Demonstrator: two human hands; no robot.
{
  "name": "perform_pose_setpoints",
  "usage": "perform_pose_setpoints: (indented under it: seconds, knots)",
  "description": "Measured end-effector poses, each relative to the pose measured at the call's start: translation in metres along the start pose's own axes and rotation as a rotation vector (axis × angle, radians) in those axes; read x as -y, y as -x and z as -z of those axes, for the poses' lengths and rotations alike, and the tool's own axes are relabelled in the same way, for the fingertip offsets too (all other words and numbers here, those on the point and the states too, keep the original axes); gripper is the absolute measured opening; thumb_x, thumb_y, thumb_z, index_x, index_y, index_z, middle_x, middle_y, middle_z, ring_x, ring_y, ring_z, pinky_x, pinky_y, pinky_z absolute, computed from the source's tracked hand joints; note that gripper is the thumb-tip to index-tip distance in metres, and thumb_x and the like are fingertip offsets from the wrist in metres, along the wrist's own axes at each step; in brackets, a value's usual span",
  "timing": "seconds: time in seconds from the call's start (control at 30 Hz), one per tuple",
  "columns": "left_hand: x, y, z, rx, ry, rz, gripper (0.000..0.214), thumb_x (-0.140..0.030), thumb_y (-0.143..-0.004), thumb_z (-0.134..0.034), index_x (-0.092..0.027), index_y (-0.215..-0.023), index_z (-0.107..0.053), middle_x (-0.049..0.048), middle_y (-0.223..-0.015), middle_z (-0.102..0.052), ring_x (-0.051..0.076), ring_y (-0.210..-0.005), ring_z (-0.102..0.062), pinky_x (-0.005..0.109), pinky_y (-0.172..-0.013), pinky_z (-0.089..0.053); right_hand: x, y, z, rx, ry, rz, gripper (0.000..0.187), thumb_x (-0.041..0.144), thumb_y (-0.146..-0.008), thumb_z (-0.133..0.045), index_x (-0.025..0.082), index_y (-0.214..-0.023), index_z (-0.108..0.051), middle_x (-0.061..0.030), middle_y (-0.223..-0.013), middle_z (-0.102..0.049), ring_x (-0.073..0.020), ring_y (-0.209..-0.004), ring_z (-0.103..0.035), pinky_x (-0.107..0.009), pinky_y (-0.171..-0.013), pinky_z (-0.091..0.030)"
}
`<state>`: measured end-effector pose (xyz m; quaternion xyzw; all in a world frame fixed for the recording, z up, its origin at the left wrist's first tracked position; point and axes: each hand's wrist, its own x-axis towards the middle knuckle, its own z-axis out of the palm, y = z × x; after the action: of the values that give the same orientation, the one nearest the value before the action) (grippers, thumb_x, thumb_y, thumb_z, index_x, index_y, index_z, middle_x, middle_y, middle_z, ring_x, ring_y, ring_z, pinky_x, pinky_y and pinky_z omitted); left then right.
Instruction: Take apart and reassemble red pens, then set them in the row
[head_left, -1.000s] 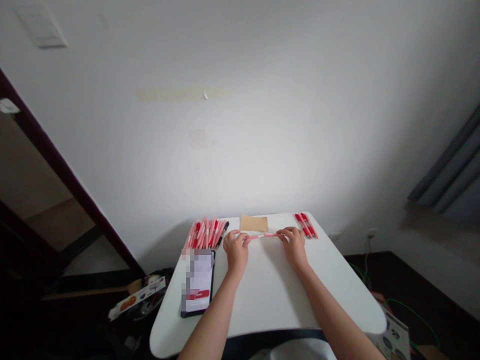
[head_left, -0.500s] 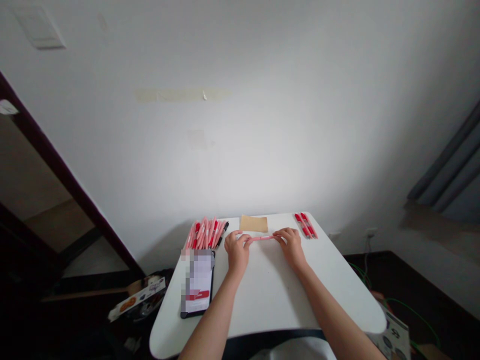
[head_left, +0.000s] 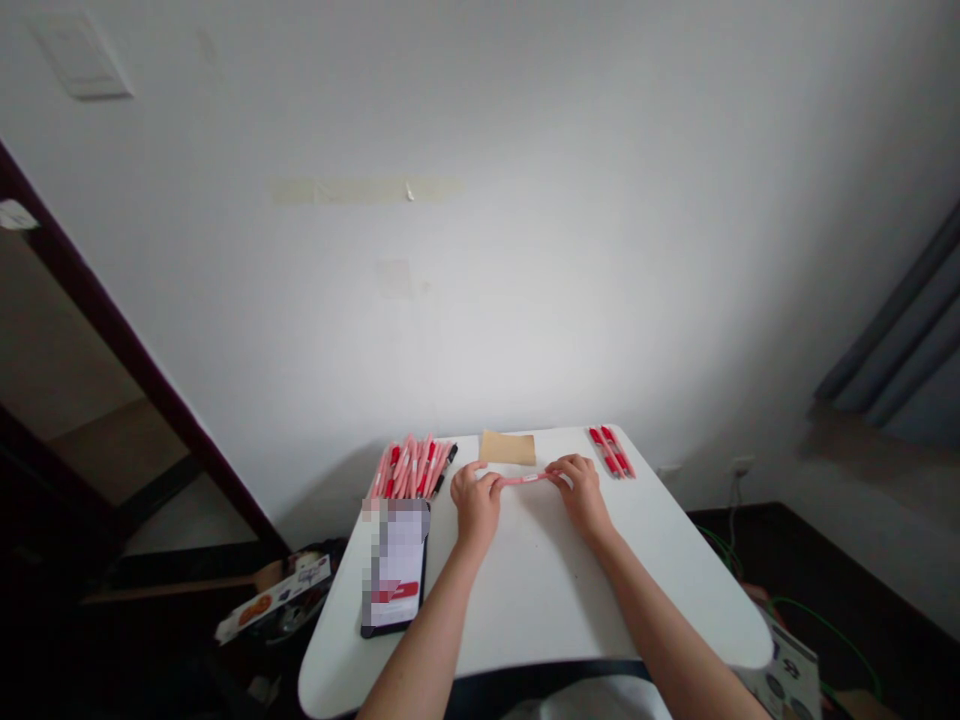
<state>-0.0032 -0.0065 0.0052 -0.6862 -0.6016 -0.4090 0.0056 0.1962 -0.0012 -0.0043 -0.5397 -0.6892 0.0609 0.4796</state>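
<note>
Between my two hands a pink pen [head_left: 525, 479] lies level, with a small white label showing on its middle. My left hand [head_left: 475, 500] is closed on its left end, and my right hand [head_left: 581, 492] pinches the other end; the fingers hide both tips. Just behind the pen, a tan piece of card [head_left: 508, 448] rests on the white table [head_left: 540, 590]. A heap of pink, red and black pens [head_left: 411, 468] is to the left of my left hand. Beyond my right hand, a few red pens [head_left: 612, 451] lie side by side.
A phone [head_left: 397, 565] with a lit screen lies on the table's left side, in front of the pen heap. The white wall [head_left: 525, 250] rises behind the table. Boxes and green cables [head_left: 817, 625] are on the floor at right.
The pen has turned slightly between my fingers, so its white label shows more clearly. Both hands stay in nearly the same place.
</note>
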Motion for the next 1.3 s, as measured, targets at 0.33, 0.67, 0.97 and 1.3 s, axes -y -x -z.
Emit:
perform_pose_setpoints:
  seconds: [0.33, 0.67, 0.97, 1.3]
  knots:
    - [-0.0008, -0.0011, -0.0004, 0.004, 0.076, -0.033, 0.010, -0.025, -0.080, -0.060, -0.024, -0.080, -0.070, 0.0059, -0.107, -0.058, 0.022, -0.108, -0.048, 0.042, -0.097, -0.038, -0.0063, -0.0003, -0.0023, 0.052, -0.058, 0.000, 0.024, 0.035, -0.090, -0.047, 0.024, -0.090, -0.068, -0.0079, -0.092, -0.064, -0.0245, -0.094, -0.051, -0.040, -0.085, -0.040]
    - [-0.0025, -0.0024, 0.0034, 0.011, 0.121, -0.026, 0.009, -0.026, -0.079, -0.061, -0.025, -0.083, -0.069, 0.0049, -0.105, -0.058, 0.022, -0.107, -0.049, 0.041, -0.096, -0.038, -0.0056, -0.0007, -0.0020, 0.057, -0.118, -0.011, 0.035, 0.046, -0.091, -0.042, 0.025, -0.091, -0.070, -0.0088, -0.090, -0.064, -0.0246, -0.093, -0.053, -0.039, -0.085, -0.042]
    - [-0.0016, -0.0019, 0.0012, -0.048, 0.096, -0.022, 0.010, -0.024, -0.081, -0.059, -0.023, -0.083, -0.068, 0.0055, -0.102, -0.060, 0.021, -0.103, -0.051, 0.041, -0.094, -0.040, -0.0029, 0.0001, 0.0001, 0.032, -0.107, -0.023, 0.037, 0.050, -0.091, -0.042, 0.024, -0.096, -0.068, -0.0079, -0.086, -0.066, -0.0251, -0.093, -0.053, -0.040, -0.086, -0.041]
    - [-0.0045, -0.0013, 0.0029, -0.035, 0.104, -0.018, 0.007, -0.026, -0.077, -0.064, -0.025, -0.082, -0.068, 0.0037, -0.103, -0.061, 0.021, -0.104, -0.052, 0.040, -0.094, -0.039, -0.0072, 0.0016, -0.0033, -0.013, -0.136, -0.101, 0.042, 0.059, -0.085, -0.047, 0.022, -0.085, -0.068, -0.0099, -0.087, -0.063, -0.0251, -0.090, -0.055, -0.040, -0.084, -0.043]
